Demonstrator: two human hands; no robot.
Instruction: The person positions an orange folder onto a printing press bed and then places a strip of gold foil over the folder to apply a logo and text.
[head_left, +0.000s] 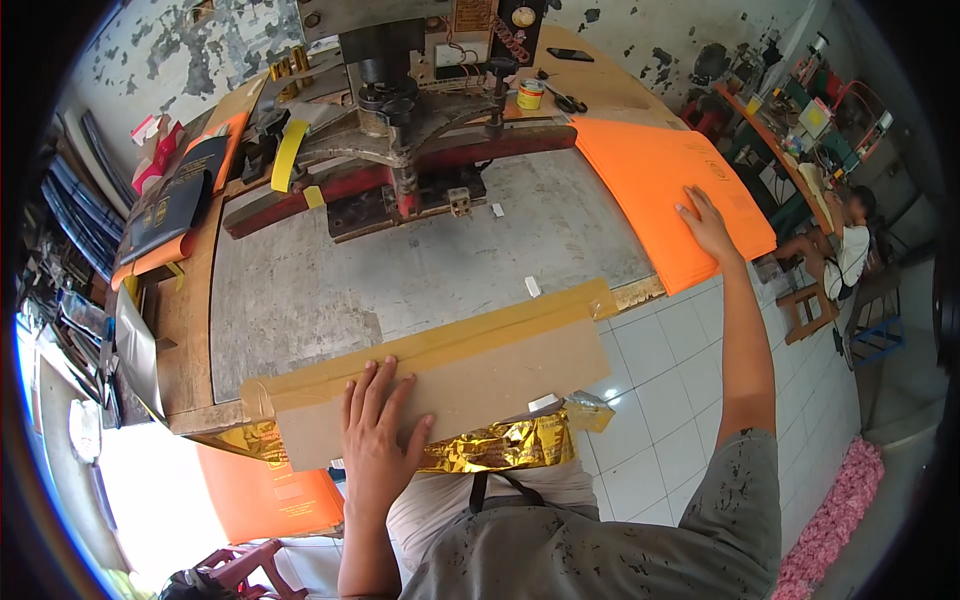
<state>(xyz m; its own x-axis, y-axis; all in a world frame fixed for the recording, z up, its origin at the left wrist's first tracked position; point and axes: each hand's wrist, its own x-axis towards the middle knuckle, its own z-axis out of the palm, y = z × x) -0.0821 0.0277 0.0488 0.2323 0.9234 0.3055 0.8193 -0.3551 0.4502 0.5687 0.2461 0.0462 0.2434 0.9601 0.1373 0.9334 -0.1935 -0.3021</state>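
My left hand [382, 425] lies with its fingers stretched out on a brown cardboard flap [510, 372] at the near edge of the metal table. Yellowish tape [460, 332] runs along the flap's far side. Below the flap, close to my lap, a crumpled strip of gold foil [505, 445] shows. Out to the right, my right hand [708, 228] rests with fingers apart on a stack of bright orange sheets [650, 170] with dark print. That stack lies at the table's right corner, its near end jutting past the edge.
A heavy press [400, 150] with a red bar stands over the metal tabletop [290, 300]. Behind it are a yellow tin [530, 95], scissors [570, 103] and a phone [570, 54]. Dark printed sheets [170, 205] lie left. Another person [850, 245] sits far right.
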